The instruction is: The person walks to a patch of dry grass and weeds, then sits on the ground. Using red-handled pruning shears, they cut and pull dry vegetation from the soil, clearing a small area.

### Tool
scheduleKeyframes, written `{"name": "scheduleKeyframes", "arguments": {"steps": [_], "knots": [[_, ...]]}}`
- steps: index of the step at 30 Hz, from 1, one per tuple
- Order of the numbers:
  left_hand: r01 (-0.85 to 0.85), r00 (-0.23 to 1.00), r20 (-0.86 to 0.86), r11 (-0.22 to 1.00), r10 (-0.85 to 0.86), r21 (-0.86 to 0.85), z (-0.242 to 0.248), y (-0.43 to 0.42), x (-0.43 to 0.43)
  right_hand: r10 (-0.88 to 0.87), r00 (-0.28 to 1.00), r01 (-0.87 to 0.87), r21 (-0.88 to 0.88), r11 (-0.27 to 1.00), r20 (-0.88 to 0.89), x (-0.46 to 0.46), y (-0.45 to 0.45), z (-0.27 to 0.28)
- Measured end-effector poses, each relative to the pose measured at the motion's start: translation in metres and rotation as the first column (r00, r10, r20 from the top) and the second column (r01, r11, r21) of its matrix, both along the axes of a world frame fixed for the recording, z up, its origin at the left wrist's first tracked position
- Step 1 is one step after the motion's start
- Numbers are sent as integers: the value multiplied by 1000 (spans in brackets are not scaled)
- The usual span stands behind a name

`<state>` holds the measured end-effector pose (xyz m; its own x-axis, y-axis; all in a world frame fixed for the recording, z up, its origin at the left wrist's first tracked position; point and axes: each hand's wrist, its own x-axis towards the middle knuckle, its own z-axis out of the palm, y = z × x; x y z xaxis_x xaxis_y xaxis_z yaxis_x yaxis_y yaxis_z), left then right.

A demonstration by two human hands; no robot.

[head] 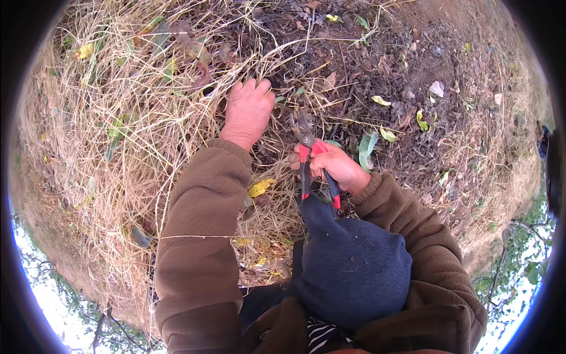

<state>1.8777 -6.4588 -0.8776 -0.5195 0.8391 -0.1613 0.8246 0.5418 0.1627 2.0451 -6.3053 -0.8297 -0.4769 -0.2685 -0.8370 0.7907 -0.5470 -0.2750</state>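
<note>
Dry, straw-coloured grass point(132, 110) spreads over the ground before me and to my left. My left hand point(250, 110) reaches into its edge with curled fingers; grass stems run by the fingertips, which are hidden. In my right hand point(338, 168) is a pair of pruning shears point(307, 139) with red and black handles. The blades point away from me, a little apart, low over the dead grass to the right of my left hand. The handles are spread, and their lower ends lie near my dark blue trouser knee point(353, 265).
Dark bare soil with leaf litter point(389, 57) lies ahead and to the right. A pale stone point(437, 89) rests on it. A yellow leaf point(261, 188) lies between my forearms, and a green leaf point(367, 148) is beside my right wrist. Trees show at the lower rims.
</note>
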Motion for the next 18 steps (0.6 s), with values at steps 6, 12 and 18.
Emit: {"name": "scheduleKeyframes", "arguments": {"steps": [6, 12, 18], "knots": [[0, 980, 196, 991, 26, -134, 11, -6, 5, 67, 997, -69, 77, 995, 23, -19, -9, -5], [-73, 946, 316, 997, 79, -29, 16, -21, 10, 161, 979, -174, 102, 979, 129, -21, -14, -1], [-219, 908, 398, 957, 129, 189, 17, -21, 9, 75, 997, -78, 184, 980, 25, -40, -20, -17]]}}
